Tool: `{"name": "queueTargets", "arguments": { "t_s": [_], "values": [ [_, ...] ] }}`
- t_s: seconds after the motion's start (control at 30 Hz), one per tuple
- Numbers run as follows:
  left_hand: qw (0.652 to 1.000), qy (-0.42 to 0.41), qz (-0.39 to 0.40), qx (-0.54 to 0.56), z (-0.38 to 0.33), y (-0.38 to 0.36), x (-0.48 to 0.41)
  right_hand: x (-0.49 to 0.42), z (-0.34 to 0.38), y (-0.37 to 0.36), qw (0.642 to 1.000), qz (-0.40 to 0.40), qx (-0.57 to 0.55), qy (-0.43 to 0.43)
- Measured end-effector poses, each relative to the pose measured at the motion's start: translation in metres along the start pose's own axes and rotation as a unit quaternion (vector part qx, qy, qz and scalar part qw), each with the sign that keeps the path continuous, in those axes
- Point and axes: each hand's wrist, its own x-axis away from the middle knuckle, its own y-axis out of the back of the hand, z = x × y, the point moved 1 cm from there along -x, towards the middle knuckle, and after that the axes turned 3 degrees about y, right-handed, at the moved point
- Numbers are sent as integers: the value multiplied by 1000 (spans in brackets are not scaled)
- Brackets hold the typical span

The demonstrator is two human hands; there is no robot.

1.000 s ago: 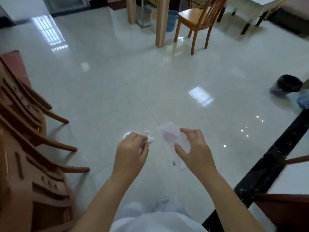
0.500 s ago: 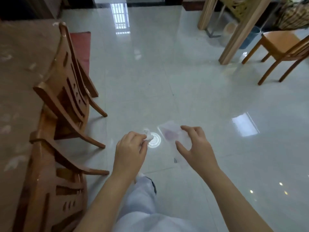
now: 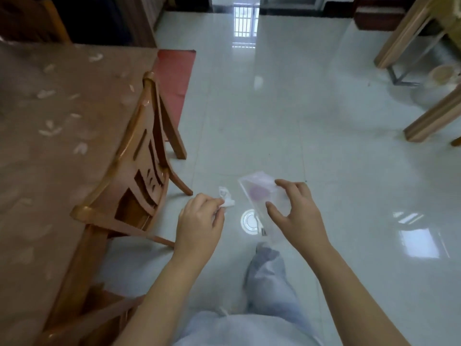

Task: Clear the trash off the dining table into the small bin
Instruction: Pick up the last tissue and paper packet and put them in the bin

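Observation:
My left hand is closed around a crumpled white tissue that sticks out past the fingertips. My right hand pinches a clear plastic wrapper with a pink mark on it, held between thumb and fingers. Both hands hover over the shiny tiled floor in front of my body. The dining table, under a brown patterned cover, fills the left side. No bin is in view.
A wooden chair is pushed against the table's edge, and a second chair shows at the lower left. A red mat lies on the floor beyond them. Wooden legs of another table stand at the right.
The view has swung left: the black-lined bin and far chair have left the frame and the dining table has come in. Both hands keep the same hold on tissue and wrapper.

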Motion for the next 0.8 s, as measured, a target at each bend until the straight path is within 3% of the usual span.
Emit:
{"name": "queueTargets", "arguments": {
  "t_s": [0.4, 0.8],
  "values": [
    [995, 69, -72, -2, -24, -53, -254, -285, -41, 39, 995, 58, 10, 78],
    [980, 151, -133, -1, 67, -48, -460, -523, 9, -36, 984, 118, 10, 137]
  ]
}}
